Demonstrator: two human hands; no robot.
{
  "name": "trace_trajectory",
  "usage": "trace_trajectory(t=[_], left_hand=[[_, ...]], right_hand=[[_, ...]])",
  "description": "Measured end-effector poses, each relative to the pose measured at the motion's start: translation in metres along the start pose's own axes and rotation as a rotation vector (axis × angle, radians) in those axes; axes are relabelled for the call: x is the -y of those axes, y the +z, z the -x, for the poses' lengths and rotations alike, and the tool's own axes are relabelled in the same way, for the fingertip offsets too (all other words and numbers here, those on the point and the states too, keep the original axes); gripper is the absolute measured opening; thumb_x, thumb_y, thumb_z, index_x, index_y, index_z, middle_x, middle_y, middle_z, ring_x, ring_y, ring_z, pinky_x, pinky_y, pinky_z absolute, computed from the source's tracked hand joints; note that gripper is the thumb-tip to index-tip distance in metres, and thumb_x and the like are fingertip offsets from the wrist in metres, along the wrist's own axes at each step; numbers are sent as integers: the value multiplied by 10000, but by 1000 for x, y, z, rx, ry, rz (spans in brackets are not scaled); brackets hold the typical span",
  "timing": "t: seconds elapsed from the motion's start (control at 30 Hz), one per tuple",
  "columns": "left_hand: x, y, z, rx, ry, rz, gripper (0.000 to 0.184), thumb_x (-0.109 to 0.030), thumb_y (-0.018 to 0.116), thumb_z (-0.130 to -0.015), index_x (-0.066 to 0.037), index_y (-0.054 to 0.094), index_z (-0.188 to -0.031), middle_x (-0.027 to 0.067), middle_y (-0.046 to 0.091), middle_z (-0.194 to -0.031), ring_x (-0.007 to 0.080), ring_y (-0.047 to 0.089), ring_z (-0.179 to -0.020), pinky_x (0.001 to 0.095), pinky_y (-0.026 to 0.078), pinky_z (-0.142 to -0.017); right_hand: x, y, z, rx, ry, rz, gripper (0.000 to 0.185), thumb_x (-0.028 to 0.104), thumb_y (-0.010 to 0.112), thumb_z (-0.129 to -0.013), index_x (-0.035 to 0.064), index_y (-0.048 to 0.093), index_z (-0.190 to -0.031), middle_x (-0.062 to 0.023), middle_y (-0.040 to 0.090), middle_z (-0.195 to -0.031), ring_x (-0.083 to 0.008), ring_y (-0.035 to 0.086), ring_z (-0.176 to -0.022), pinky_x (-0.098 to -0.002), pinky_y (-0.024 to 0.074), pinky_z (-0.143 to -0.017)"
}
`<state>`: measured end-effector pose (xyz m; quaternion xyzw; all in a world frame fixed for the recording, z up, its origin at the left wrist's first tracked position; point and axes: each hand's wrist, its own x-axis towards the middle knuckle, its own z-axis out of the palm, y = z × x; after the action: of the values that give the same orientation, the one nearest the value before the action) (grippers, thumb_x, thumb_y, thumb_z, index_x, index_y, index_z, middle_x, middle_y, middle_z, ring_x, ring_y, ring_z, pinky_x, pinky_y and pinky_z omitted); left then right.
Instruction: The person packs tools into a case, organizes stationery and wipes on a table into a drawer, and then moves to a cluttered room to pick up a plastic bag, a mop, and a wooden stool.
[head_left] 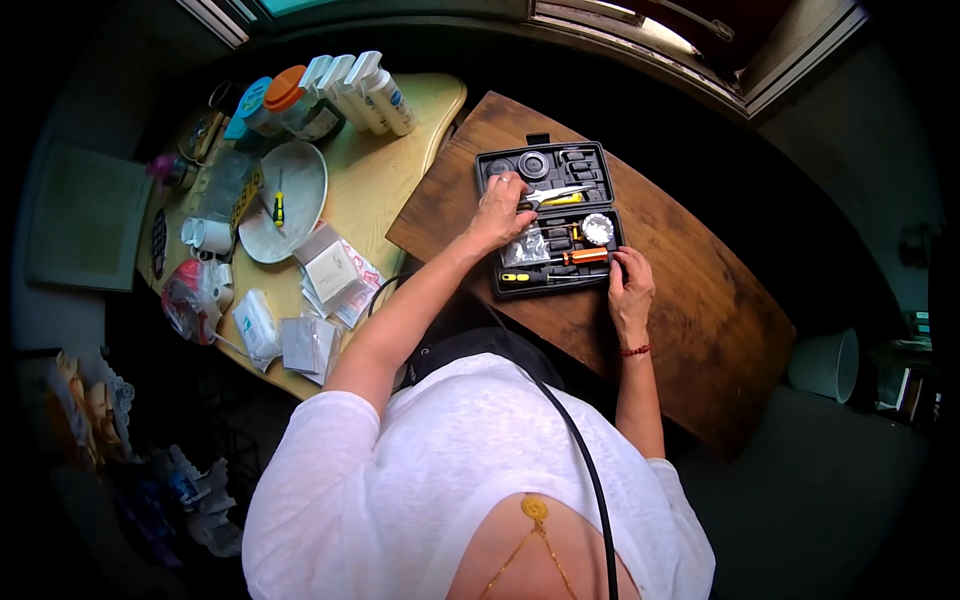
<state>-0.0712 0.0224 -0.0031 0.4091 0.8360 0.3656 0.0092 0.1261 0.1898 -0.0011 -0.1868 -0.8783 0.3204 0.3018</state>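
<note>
An open black tool case (pixel 556 292) lies on the brown wooden table. My left hand (pixel 500 212) is over the case's left side, its fingers closed round the dark handles of scissors (pixel 560 193) whose blades point right. My right hand (pixel 631 282) touches the lower right edge of the case, fingers bent, with nothing seen in it. Inside the near half are an orange-handled screwdriver (pixel 586 257), a yellow-and-black tool (pixel 517 277), a clear plastic bag (pixel 528 246) and a round silvery item (pixel 597 229).
The brown table (pixel 690 330) adjoins a pale table (pixel 385 180) on the left, which bears a white dish (pixel 300 190) with a screwdriver, spray bottles (pixel 385 95), lidded jars (pixel 300 105) and small packets (pixel 333 272). A black cable (pixel 585 460) crosses my chest. A bucket (pixel 825 365) stands at right.
</note>
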Motion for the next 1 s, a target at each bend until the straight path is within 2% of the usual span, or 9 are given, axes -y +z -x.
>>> trace_trajectory(t=[0.13,0.4,0.53,0.6,0.67,0.73,0.77,0.83,1.0], left_hand=[[6,0,1,-33,80,-38,415,-121,710,-638,16,509,-974,176,492,-1096,337,444,-1049,376,375,-908],[11,-4,3,-127,70,-33,393,-198,671,-715,16,513,-1004,192,479,-1111,344,450,-1041,386,370,-906],[42,2,11,-391,-300,-63,399,-168,621,-740,33,476,-1053,212,456,-1093,356,426,-1039,414,350,-893],[63,1,7,-347,-436,6,383,-160,608,-747,38,487,-1052,220,499,-1030,349,463,-1001,403,362,-883],[69,-5,-4,-362,-478,162,357,-149,604,-737,65,516,-1009,195,577,-874,317,577,-770,360,460,-726],[81,-1,-18,-390,-533,285,296,-114,609,-714,74,557,-937,164,604,-802,257,594,-700,342,471,-670],[87,1,-25,-389,-534,285,296,-114,609,-714,74,557,-937,164,604,-802,257,594,-700,342,471,-670],[96,5,-37,-321,-814,578,205,-55,607,-678,60,600,-848,111,605,-728,198,584,-707,315,462,-653],[98,-4,-53,-164,-872,921,186,-12,569,-649,10,638,-820,25,558,-658,111,486,-566,232,375,-504]], right_hand=[[1,-2,3,-52,53,-39,145,18,554,-738,-18,591,-873,-151,591,-956,-302,559,-900,-350,440,-805],[-8,-4,13,-74,210,-106,182,21,546,-750,-21,581,-923,-156,590,-948,-298,568,-896,-332,445,-792],[-9,-5,21,-68,227,-92,197,20,547,-756,-21,575,-946,-157,587,-942,-293,574,-875,-327,452,-769],[2,-9,20,-48,265,-104,205,20,545,-758,-22,573,-957,-161,585,-945,-295,576,-866,-327,455,-760],[6,-9,24,-27,309,-114,213,19,543,-761,-22,571,-969,-165,583,-948,-298,578,-858,-328,458,-751],[0,-6,24,-65,230,-80,229,14,539,-764,-22,568,-989,-172,583,-947,-300,582,-844,-328,462,-737],[-1,-5,24,-65,231,-80,229,14,539,-764,-22,568,-989,-172,583,-947,-300,582,-844,-328,462,-737],[-2,-5,23,-60,223,-57,235,13,543,-761,-26,569,-991,-179,585,-942,-301,582,-844,-326,462,-740],[-17,2,29,-68,192,-60,235,41,563,-774,-19,577,-1001,-135,603,-918,-213,599,-781,-282,473,-696]])
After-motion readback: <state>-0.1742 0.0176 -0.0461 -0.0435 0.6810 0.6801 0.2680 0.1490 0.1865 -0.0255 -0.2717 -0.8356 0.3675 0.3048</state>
